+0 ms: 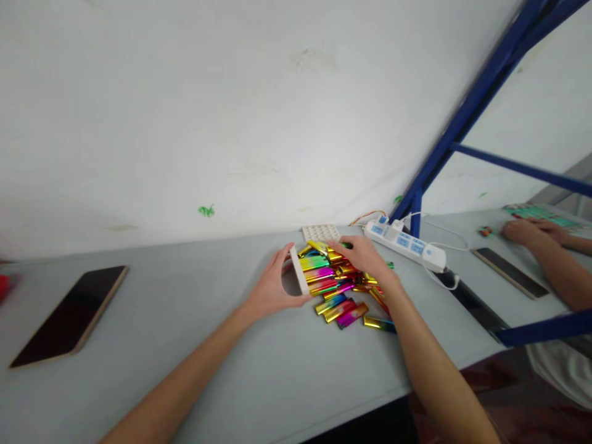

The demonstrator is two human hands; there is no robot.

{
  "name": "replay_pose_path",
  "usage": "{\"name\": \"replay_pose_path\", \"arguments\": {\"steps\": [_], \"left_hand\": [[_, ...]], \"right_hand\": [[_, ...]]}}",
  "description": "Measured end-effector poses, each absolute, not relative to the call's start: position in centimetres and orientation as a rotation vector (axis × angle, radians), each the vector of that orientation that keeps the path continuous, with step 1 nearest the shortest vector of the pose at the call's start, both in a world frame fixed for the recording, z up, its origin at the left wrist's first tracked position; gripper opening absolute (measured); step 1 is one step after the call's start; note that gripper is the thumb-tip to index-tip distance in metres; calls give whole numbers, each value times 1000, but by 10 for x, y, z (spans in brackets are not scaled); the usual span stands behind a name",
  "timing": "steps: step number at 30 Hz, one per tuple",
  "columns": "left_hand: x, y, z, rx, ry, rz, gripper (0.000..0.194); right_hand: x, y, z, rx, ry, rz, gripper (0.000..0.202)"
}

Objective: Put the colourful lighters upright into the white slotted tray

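Note:
My left hand (271, 285) grips a small white tray (298, 269) tilted up on its edge on the grey table (194, 345). Right of the tray lies a pile of several shiny rainbow-coloured lighters (340, 290), some leaning against the tray's face. My right hand (363, 256) rests on top of the pile, its fingers pressing on the lighters closest to the tray. Whether it holds one between its fingers is hidden. A second white tray with a grid of holes (320, 232) lies flat behind the pile.
A dark phone (69, 314) lies at the left. A white power strip (404, 242) with cables sits beside a blue metal frame (467, 111). At the right, another person's hands (527, 231) work near a second phone (509, 271). A white wall stands behind the table.

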State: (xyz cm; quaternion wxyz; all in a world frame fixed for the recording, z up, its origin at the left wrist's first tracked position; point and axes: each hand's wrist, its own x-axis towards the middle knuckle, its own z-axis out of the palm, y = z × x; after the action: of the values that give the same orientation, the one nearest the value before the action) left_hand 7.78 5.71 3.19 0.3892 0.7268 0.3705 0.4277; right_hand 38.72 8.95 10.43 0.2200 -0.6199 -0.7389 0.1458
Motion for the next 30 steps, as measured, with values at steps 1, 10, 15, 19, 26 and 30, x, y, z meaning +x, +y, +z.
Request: {"name": "replay_pose_path", "arguments": {"steps": [1,10,15,19,26,30], "left_hand": [[77,57,32,1845,943,1083,131],[73,58,29,1840,966,1087,132],[74,58,29,1842,973,1091,129],[74,58,30,1841,965,1096,129],[75,58,31,1837,966,1099,132],[76,58,29,1834,955,1103,131]], "right_hand": [[392,87,103,-1692,-2050,404,63],[402,82,96,-1658,-2162,248,45],[393,78,97,-1700,-2151,223,30],[394,75,101,-1739,-2149,201,34],[391,79,95,-1718,-2080,158,37],[363,81,89,-1367,-2106,286,41]]}}
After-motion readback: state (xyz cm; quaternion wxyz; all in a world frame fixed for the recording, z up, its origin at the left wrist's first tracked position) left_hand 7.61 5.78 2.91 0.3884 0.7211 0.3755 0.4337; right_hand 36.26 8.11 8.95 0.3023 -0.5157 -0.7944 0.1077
